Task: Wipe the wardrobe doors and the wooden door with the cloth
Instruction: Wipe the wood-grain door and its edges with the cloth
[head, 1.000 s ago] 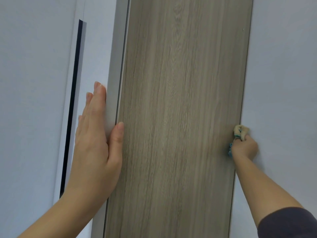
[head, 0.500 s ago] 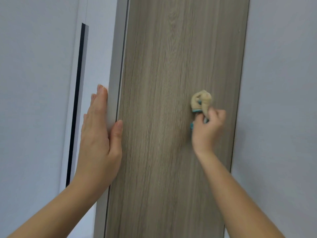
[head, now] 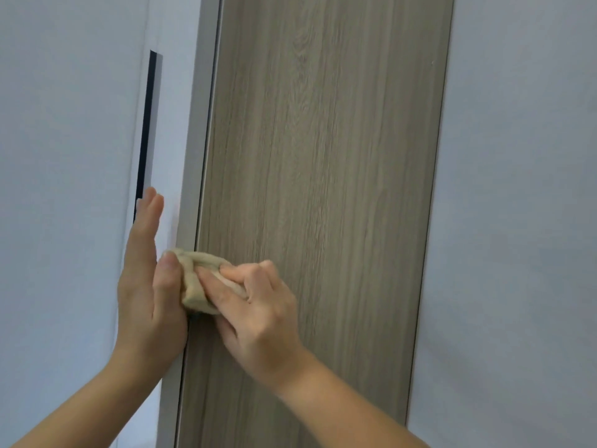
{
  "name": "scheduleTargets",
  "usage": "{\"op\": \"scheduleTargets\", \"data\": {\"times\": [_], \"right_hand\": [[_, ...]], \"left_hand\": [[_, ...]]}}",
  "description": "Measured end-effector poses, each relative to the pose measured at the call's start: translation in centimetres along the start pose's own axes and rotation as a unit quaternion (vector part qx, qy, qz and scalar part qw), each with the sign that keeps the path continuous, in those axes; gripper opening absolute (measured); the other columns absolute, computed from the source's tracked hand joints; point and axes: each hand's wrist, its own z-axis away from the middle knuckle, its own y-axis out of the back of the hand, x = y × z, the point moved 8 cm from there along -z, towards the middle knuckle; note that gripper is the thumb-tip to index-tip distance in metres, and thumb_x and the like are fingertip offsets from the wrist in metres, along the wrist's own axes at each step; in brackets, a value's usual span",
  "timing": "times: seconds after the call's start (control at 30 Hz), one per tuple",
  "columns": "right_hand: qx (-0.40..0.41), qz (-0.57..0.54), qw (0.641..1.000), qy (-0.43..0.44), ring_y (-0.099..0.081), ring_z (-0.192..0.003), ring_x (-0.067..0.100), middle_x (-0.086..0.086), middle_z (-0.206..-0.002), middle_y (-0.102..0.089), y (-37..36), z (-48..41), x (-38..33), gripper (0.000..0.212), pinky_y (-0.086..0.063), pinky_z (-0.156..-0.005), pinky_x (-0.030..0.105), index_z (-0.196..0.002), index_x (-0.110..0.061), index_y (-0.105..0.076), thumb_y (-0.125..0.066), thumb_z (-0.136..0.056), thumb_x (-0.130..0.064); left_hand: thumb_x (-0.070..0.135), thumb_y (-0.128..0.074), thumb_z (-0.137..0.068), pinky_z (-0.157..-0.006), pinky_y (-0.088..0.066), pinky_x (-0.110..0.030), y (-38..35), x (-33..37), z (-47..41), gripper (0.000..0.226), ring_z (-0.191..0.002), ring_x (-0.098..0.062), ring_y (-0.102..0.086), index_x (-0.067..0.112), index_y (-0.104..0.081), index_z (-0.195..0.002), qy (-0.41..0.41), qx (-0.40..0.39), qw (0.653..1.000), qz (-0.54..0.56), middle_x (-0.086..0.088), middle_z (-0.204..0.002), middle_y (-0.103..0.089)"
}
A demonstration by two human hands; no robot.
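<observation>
The wooden door (head: 323,189) is grey-brown, with fine vertical grain in darker and lighter streaks. The cloth (head: 197,282) is plain beige. Left of the door, the edge strip (head: 197,150) is light grey. The panel (head: 64,156) farther left is pale bluish-white, with a narrow black vertical stripe (head: 146,130). The right wall (head: 517,221) is plain pale grey.

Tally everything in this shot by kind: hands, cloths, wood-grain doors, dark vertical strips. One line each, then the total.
Hands: 2, the left hand and the right hand
Cloths: 1, the beige cloth in the right hand's grip
Wood-grain doors: 1, the wooden door
Dark vertical strips: 1, the dark strip on the white panel
Total: 5
</observation>
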Motion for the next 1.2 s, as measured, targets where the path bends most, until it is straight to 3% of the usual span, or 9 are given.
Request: {"op": "scheduleTargets", "data": {"times": [0.13,0.27,0.37,0.5,0.7,0.8,1.0,1.13,1.2], "right_hand": [[0.001,0.012,1.000,-0.003,-0.059,-0.080,0.028,0.006,-0.103,-0.058,1.3,0.8,4.3,0.032,-0.052,-0.069,0.037,-0.123,-0.012,-0.066,-0.063,-0.092,-0.008],[0.033,0.070,0.979,-0.190,-0.055,-0.088,0.023,0.004,-0.102,-0.051,4.7,4.3,14.8,0.035,-0.045,-0.076,0.026,-0.115,-0.007,-0.064,-0.057,-0.081,0.002],[0.071,0.129,0.925,-0.351,-0.052,-0.082,0.026,0.015,-0.094,-0.051,8.0,7.9,23.0,0.014,-0.032,-0.072,0.016,-0.092,0.009,-0.064,-0.057,-0.080,0.008],[0.057,0.201,0.829,-0.519,-0.056,-0.089,0.037,0.026,-0.106,-0.054,11.2,12.4,30.9,0.008,-0.031,-0.068,0.027,-0.088,0.009,-0.062,-0.057,-0.086,0.003],[0.032,0.278,0.749,-0.600,-0.059,-0.085,0.042,0.020,-0.100,-0.059,12.9,15.6,36.2,0.023,-0.053,-0.073,0.045,-0.092,-0.008,-0.065,-0.049,-0.078,-0.016],[0.032,0.300,0.725,-0.619,-0.058,-0.089,0.043,0.018,-0.101,-0.059,13.1,16.1,36.7,0.029,-0.054,-0.077,0.048,-0.100,-0.012,-0.064,-0.051,-0.074,-0.011],[0.081,0.257,0.736,-0.622,-0.059,-0.088,0.040,0.019,-0.100,-0.057,12.4,16.5,34.8,0.030,-0.049,-0.072,0.043,-0.094,-0.011,-0.065,-0.044,-0.074,-0.018],[0.093,0.199,0.787,-0.576,-0.045,-0.079,0.022,0.011,-0.097,-0.043,10.3,14.1,28.5,0.009,-0.029,-0.067,0.025,-0.082,-0.001,-0.058,-0.052,-0.086,0.003],[0.109,0.172,0.815,-0.542,-0.044,-0.077,0.020,0.010,-0.095,-0.041,9.3,13.1,25.2,0.014,-0.028,-0.064,0.019,-0.074,-0.001,-0.053,-0.054,-0.084,0.009]], "left_hand": [[0.034,-0.024,-0.098,-0.119,-0.011,-0.018,-0.2,-0.1,0.9,0.056,-0.148,0.000,-0.010,0.025,-0.018,-0.153,0.003,-0.005,0.998,-0.059,0.011,-0.162,-0.014],[0.029,-0.028,-0.099,-0.119,-0.007,-0.017,-0.8,0.1,0.7,0.056,-0.147,0.003,-0.004,0.036,-0.009,-0.152,0.005,-0.020,0.995,-0.098,0.015,-0.162,-0.008],[0.020,-0.032,-0.097,-0.118,-0.007,-0.017,-1.1,0.2,0.7,0.062,-0.147,0.005,-0.004,0.036,-0.007,-0.152,-0.001,-0.027,0.992,-0.121,0.013,-0.162,-0.011],[0.022,-0.032,-0.097,-0.119,-0.011,-0.020,-1.1,0.1,0.6,0.062,-0.146,0.005,-0.008,0.033,-0.007,-0.152,-0.010,-0.030,0.990,-0.136,0.016,-0.160,-0.013],[0.023,-0.035,-0.097,-0.118,-0.015,-0.022,-1.1,-0.3,0.6,0.063,-0.146,0.003,-0.013,0.024,-0.011,-0.155,-0.013,-0.031,0.991,-0.130,0.011,-0.161,-0.017],[0.022,-0.034,-0.098,-0.118,-0.012,-0.021,-1.2,-0.2,0.6,0.062,-0.147,0.003,-0.010,0.028,-0.008,-0.154,-0.022,-0.029,0.990,-0.134,0.011,-0.161,-0.015],[0.018,-0.033,-0.098,-0.120,-0.012,-0.027,-1.4,-0.4,0.6,0.062,-0.149,-0.003,-0.009,0.021,-0.007,-0.155,-0.026,-0.041,0.991,-0.125,0.007,-0.163,-0.012],[0.016,-0.033,-0.099,-0.120,-0.010,-0.024,-1.4,-0.5,0.6,0.062,-0.148,-0.001,-0.006,0.014,-0.007,-0.156,-0.025,-0.050,0.992,-0.111,0.007,-0.163,-0.012],[0.015,-0.033,-0.099,-0.120,-0.009,-0.022,-1.4,-0.5,0.5,0.062,-0.148,0.000,-0.004,0.015,-0.008,-0.156,-0.022,-0.051,0.993,-0.099,0.006,-0.163,-0.012]]}}
